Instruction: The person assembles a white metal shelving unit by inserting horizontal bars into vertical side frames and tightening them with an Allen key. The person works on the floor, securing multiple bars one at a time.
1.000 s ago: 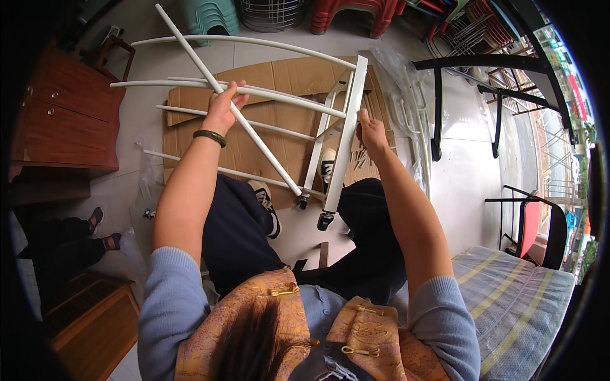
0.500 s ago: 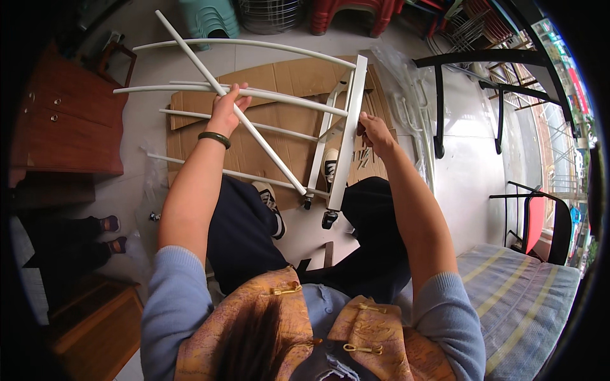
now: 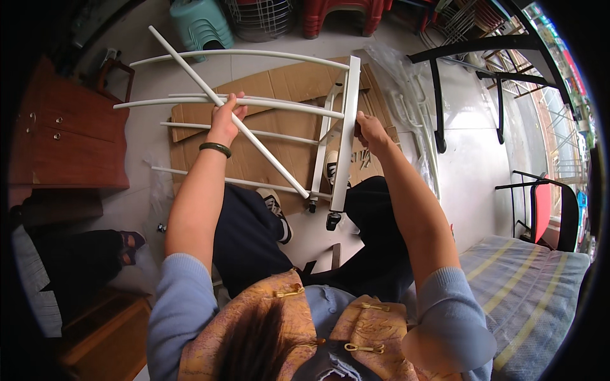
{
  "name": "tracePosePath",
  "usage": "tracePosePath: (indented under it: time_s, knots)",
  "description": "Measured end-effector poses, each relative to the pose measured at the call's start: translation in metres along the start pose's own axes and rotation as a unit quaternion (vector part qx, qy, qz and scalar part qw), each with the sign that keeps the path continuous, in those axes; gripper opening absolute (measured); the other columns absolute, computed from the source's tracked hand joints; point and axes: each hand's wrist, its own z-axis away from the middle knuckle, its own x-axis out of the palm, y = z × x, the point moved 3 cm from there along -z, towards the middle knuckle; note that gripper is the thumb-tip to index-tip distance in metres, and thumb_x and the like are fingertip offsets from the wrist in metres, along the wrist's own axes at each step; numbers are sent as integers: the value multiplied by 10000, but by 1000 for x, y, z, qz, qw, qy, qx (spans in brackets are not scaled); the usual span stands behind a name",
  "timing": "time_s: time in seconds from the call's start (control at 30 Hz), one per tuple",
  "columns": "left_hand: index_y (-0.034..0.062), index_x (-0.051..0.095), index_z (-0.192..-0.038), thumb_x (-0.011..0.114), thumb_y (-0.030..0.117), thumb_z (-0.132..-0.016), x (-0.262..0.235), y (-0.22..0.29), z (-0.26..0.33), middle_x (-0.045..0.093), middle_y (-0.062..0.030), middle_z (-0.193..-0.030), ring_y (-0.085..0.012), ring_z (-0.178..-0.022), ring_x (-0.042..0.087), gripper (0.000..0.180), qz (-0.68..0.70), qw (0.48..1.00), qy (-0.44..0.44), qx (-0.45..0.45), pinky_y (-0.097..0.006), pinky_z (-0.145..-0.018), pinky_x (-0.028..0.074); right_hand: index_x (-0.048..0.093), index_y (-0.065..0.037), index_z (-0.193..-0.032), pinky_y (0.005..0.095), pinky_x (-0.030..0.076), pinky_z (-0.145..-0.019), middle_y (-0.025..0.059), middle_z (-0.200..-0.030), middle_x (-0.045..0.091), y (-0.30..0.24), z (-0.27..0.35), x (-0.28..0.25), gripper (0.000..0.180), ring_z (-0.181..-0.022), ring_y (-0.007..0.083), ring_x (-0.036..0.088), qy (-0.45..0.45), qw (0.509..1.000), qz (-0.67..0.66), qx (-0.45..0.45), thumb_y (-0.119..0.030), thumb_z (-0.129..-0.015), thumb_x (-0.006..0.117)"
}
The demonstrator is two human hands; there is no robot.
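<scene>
A white metal frame (image 3: 348, 152) with small black casters (image 3: 333, 220) stands in front of me, several long curved tubes reaching left from it. A loose straight white tube (image 3: 270, 155) slants across those tubes, its lower end near the frame's bottom. My left hand (image 3: 225, 120) is closed around the place where this tube crosses one of the frame's tubes. At the outer side of the frame's upright bar, my right hand (image 3: 372, 132) has its fingers curled against the bar. Whatever is between those fingers is hidden.
Flattened cardboard (image 3: 273, 79) lies under the frame, with small metal parts (image 3: 361, 159) on it. White tubes in clear plastic (image 3: 413, 120) lie to the right. A wooden cabinet (image 3: 76, 133), a teal stool (image 3: 202, 28) and a striped cushioned seat (image 3: 527, 298) surround me. Another person's feet (image 3: 131, 246) are at left.
The view has shifted slightly. Both hands keep their places on the tubes and bar. The loose tube's upper end sits a little lower. The other person's feet at left have moved.
</scene>
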Motion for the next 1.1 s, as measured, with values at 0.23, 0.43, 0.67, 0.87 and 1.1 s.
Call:
tracePosePath:
  time_s: [0.23, 0.43, 0.67, 0.87, 1.1]
  knots:
    - [79, 420, -966, 530, 124, -861, -2, 0, 0, 586, -95, -1020, -259, -901, 593, 159, -5, 1000, 8, -5, -230, -597, 490, 487, -54, -715, 250, 210, -333, 36, -536, 419, -11, 15, 0, 352, -376, 90, 282, 11, 999, -2, 45, -329, -914, 393]
    - [81, 458, -985, 495, 138, -881, 3, -2, 2, 598, -44, -1010, -241, -894, 595, 124, -17, 1000, 17, -12, -175, -508, 431, 507, -57, -768, 235, 201, -344, 31, -571, 446, -3, 7, -2, 306, -401, 74, 278, -10, 1000, -17, -1, -303, -914, 399]
    - [96, 415, -1031, 482, 138, -888, 4, -2, 5, 591, -46, -1012, -255, -952, 577, 164, -15, 999, 25, -21, -183, -474, 368, 487, -63, -770, 258, 209, -345, 33, -554, 442, -3, 11, -3, 305, -381, 105, 301, -20, 997, -48, 56, -326, -897, 398]
    - [82, 413, -1060, 485, 159, -890, 0, -6, -2, 585, -54, -1018, -260, -950, 577, 200, -12, 1000, 12, -22, -179, -459, 353, 495, -55, -761, 268, 225, -336, 41, -550, 442, -5, 8, -4, 277, -368, 104, 296, -30, 999, -44, 7, -281, -895, 409]
    - [65, 422, -1019, 479, 153, -892, 2, -3, 3, 582, -73, -1014, -258, -948, 576, 164, -10, 999, 20, -38, -169, -429, 347, 440, -71, -617, 276, 247, -351, 52, -509, 431, 0, 8, -4, 292, -371, 129, 311, 36, 990, -110, 82, -251, -846, 462]
